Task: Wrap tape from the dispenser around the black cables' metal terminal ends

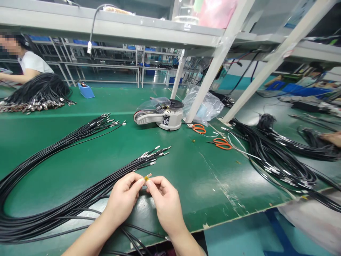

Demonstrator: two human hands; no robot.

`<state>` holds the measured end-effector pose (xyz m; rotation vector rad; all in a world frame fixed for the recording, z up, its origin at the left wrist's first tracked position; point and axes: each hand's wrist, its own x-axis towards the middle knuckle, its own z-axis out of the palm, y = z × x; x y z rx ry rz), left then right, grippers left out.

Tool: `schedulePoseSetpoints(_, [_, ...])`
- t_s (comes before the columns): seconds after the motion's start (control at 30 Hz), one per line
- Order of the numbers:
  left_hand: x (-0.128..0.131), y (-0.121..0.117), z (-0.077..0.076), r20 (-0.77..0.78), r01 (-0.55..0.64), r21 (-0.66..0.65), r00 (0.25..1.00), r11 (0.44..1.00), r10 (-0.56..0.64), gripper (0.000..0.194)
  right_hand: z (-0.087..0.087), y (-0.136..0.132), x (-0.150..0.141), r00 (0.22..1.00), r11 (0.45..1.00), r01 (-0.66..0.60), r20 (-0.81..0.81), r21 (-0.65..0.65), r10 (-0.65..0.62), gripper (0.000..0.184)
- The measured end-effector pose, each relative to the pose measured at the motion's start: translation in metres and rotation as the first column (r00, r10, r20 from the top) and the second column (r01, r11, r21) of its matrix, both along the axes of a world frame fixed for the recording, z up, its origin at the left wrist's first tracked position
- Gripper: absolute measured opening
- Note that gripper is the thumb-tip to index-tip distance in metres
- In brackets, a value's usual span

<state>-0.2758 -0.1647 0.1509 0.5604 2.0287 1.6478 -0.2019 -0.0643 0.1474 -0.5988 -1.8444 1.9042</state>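
Observation:
My left hand [124, 196] is closed in a pinch on a cable end, whose small metallic tip [149, 175] pokes out past the fingers. A bit of yellow tape [146, 178] sits around or against this end, pinched between both thumbs and forefingers. My right hand [166, 202] is closed on the tape from the other side, fingertips almost touching those of the left. Most of the held piece is hidden by the fingers. Just beyond and left of my hands lies a bundle of black cables [117, 176] with pale connector ends, curving round to the left.
Behind my hands stands a tape dispenser [170, 119]. Two orange-handled snips [222, 143] lie to its right by the shelf post [207, 81]. More black cables [279, 160] cover the right side. A person [32, 65] sits back left by a cable heap [39, 92].

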Motion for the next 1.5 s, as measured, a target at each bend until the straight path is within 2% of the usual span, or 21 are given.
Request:
schedulePoseSetpoints(0.07, [0.0, 0.001, 0.001, 0.088, -0.003, 0.015, 0.996, 1.0, 0.002, 0.031, 0.0, 0.0, 0.0, 1.0, 1.0, -0.001, 0.002, 0.02, 0.001, 0.013])
schedulePoseSetpoints(0.13, [0.0, 0.001, 0.001, 0.096, -0.009, 0.005, 0.995, 1.0, 0.008, 0.032, 0.0, -0.001, 0.0, 1.0, 0.999, -0.003, -0.003, 0.05, 0.003, 0.013])
schedulePoseSetpoints(0.2, [0.001, 0.001, -0.001, 0.001, -0.03, -0.022, 1.0, 0.999, 0.03, 0.029, 0.0, -0.002, 0.001, 1.0, 0.996, -0.006, -0.006, 0.085, 0.006, 0.013])
schedulePoseSetpoints(0.27, [0.002, 0.0, -0.002, -0.173, -0.061, -0.043, 0.984, 0.997, 0.053, 0.025, 0.002, -0.002, 0.002, 1.0, 0.995, -0.007, -0.005, 0.104, 0.008, 0.013])
schedulePoseSetpoints(0.4, [0.004, -0.001, -0.006, -0.464, -0.084, -0.055, 0.884, 0.995, 0.049, 0.022, 0.006, -0.002, 0.003, 1.0, 0.996, -0.006, -0.009, 0.086, 0.006, 0.014])
schedulePoseSetpoints(0.5, [0.004, -0.001, -0.007, -0.528, -0.083, -0.044, 0.848, 0.996, 0.047, 0.021, 0.006, -0.002, 0.004, 1.0, 0.998, -0.007, -0.01, 0.063, 0.007, 0.014])
schedulePoseSetpoints(0.67, [0.005, -0.001, -0.007, -0.522, -0.088, -0.036, 0.851, 0.995, 0.056, 0.02, 0.005, -0.003, 0.004, 1.0, 0.997, -0.003, 0.003, 0.077, 0.003, 0.016])
schedulePoseSetpoints(0.8, [0.005, -0.001, -0.006, -0.379, -0.098, -0.037, 0.922, 0.994, 0.077, 0.022, 0.003, -0.003, 0.003, 1.0, 0.995, -0.001, 0.007, 0.099, 0.0, 0.015])
schedulePoseSetpoints(0.93, [0.003, -0.001, -0.005, -0.041, -0.061, 0.001, 0.997, 0.998, 0.061, 0.026, 0.002, -0.003, 0.001, 1.0, 0.995, 0.001, 0.013, 0.099, -0.002, 0.015])
schedulePoseSetpoints(1.03, [0.0, -0.001, -0.006, 0.138, -0.024, 0.082, 0.99, 0.996, 0.013, 0.028, 0.002, -0.003, 0.0, 1.0, 0.996, -0.003, 0.0, 0.091, 0.003, 0.014])
schedulePoseSetpoints(1.2, [-0.004, -0.001, -0.003, 0.292, -0.004, 0.195, 0.955, 0.981, -0.054, 0.031, 0.002, -0.004, -0.001, 1.0, 0.997, -0.003, -0.01, 0.079, 0.003, 0.013])
schedulePoseSetpoints(1.37, [-0.006, -0.003, 0.0, 0.382, 0.0, 0.25, 0.919, 0.968, -0.099, 0.03, -0.001, -0.004, -0.002, 1.0, 0.996, -0.007, -0.024, 0.09, 0.01, 0.013])
schedulePoseSetpoints(1.5, [-0.007, -0.003, 0.0, 0.397, 0.018, 0.259, 0.91, 0.966, -0.123, 0.029, -0.001, -0.005, -0.002, 0.999, 0.993, -0.012, -0.036, 0.121, 0.016, 0.013])
